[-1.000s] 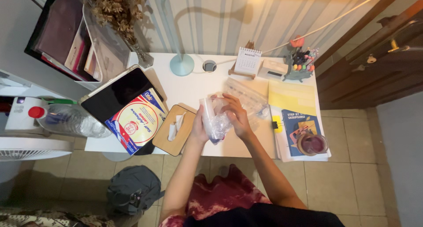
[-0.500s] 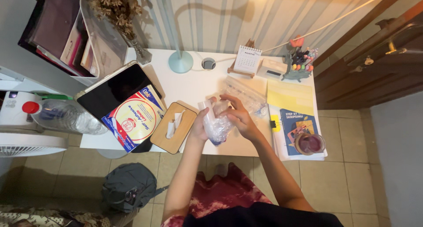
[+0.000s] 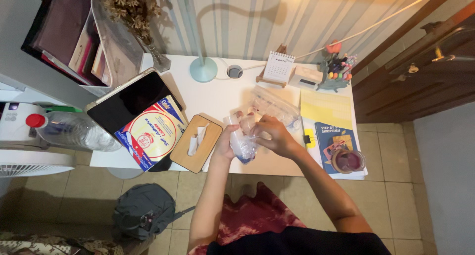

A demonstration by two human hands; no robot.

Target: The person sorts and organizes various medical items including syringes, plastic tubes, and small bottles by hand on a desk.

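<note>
A: Fingers (image 3: 257, 128) of right hand (image 3: 274, 135): curled, pinching top edge of clear plastic bag (image 3: 242, 141).
B: Left hand (image 3: 225, 143)?
A: Wrapped around left side of same bag, thumb against plastic, palm under it. Both hands closed on bag.
B: Location of bag?
A: Held just above front edge of white desk (image 3: 217, 94), between both hands, crumpled, with something dark at bottom corner. Contents otherwise unclear.
B: Nearest items?
A: Left of left hand: wooden tissue box (image 3: 195, 143), touching nothing else but desk, white tissue poking through slot. Behind hands: flat clear zip pouch (image 3: 274, 104) lying on desk, just beyond fingers.
B: Further left?
A: Round-patterned label pack (image 3: 151, 135), partly under dark tablet (image 3: 128, 102). Off desk edge: water bottle (image 3: 74, 130) with red cap, lying on side.
B: Right side?
A: Yellow folder (image 3: 329, 109), blue booklet (image 3: 332, 136) on top, round lidded cup (image 3: 349, 161) at corner.
B: Rear of desk?
A: Lamp base (image 3: 203, 69), small desk calendar (image 3: 278, 68), pen holder (image 3: 339, 69) near wall.
B: Floor?
A: Grey bag (image 3: 146, 213) on tiles, left of knees.
</note>
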